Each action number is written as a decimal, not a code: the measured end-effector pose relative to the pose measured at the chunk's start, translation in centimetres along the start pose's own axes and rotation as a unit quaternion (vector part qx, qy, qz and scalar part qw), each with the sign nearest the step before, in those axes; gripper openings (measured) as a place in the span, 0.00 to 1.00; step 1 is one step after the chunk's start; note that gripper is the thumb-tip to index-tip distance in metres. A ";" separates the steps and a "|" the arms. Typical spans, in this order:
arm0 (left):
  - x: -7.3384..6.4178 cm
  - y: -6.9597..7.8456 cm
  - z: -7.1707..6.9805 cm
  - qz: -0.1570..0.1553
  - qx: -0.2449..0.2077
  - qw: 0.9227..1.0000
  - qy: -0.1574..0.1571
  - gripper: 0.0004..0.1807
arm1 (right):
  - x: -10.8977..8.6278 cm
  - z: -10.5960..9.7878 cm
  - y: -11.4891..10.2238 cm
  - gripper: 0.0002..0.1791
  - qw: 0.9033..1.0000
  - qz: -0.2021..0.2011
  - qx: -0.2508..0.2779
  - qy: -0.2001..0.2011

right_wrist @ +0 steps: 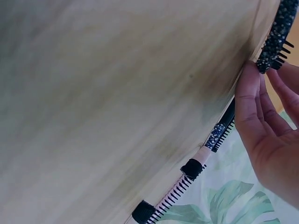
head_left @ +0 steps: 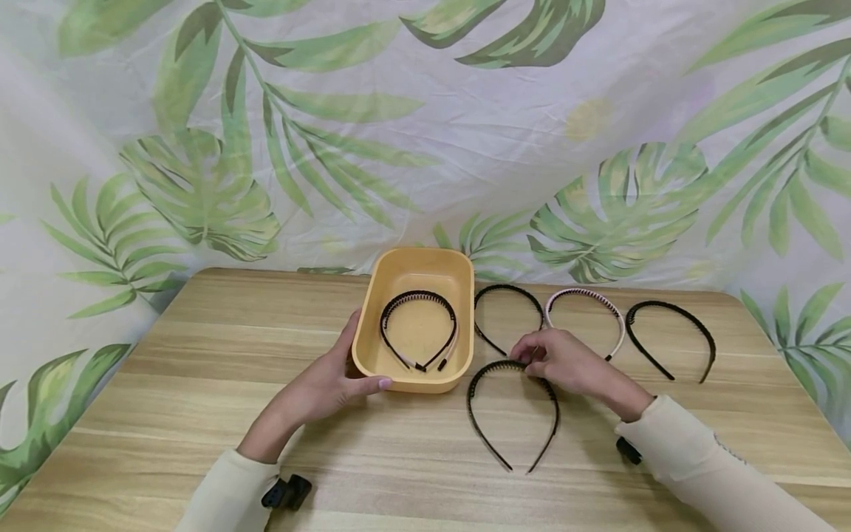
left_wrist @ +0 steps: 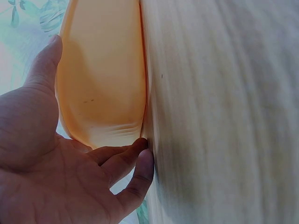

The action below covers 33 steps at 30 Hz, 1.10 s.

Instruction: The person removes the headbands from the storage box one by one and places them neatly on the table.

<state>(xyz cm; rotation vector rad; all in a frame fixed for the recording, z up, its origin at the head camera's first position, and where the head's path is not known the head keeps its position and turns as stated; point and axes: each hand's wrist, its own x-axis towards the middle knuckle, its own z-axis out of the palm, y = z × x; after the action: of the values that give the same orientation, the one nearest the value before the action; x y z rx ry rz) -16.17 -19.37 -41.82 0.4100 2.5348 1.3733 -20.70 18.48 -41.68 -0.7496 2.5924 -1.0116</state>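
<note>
Currently, the left hand (head_left: 326, 384) grips the near left corner of a yellow plastic box (head_left: 362, 325), its thumb laid along the near rim and its other fingers against the left side. Meanwhile, the right hand (head_left: 555, 358) pinches a black glitter headband (right_wrist: 278, 35) at its crown between thumb and fingers; this toothed band lies just right of the box, its tips toward the person. Inside the box, a black toothed headband (head_left: 417, 294) overlaps a pale pink headband (head_left: 451, 350). Beyond the right hand, three more make a row across the wood-grain table (head_left: 199, 369): a thin black headband (head_left: 532, 297) beside the box wall, a white-pink toothed headband (head_left: 623, 332) with a black-wrapped tip, and a second black one, the far-right headband (head_left: 708, 332). Small dark marks, perhaps lettering, run along the cream right sleeve (head_left: 685, 443), too small to read; a few dark flecks on the box cannot be made out as print. Behind the table hangs a leaf-print cloth (head_left: 332, 148).
</note>
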 end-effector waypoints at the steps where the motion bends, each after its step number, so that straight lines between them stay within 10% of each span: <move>1: 0.0 0.0 0.0 0.000 0.000 1.000 0.000 0.66 | 0.0 0.0 0.0 0.12 1.000 0.000 0.000 0.000; 33: -0.1 0.0 -0.1 -0.007 0.003 1.000 0.001 0.66 | 0.0 -0.4 -1.4 0.10 0.999 -0.010 -0.029 0.045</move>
<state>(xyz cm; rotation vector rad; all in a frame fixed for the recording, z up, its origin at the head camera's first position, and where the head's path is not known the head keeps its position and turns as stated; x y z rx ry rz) -16.11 -19.44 -41.75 0.3916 2.5394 1.3605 -20.38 17.85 -40.41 -0.7625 2.7066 -1.0001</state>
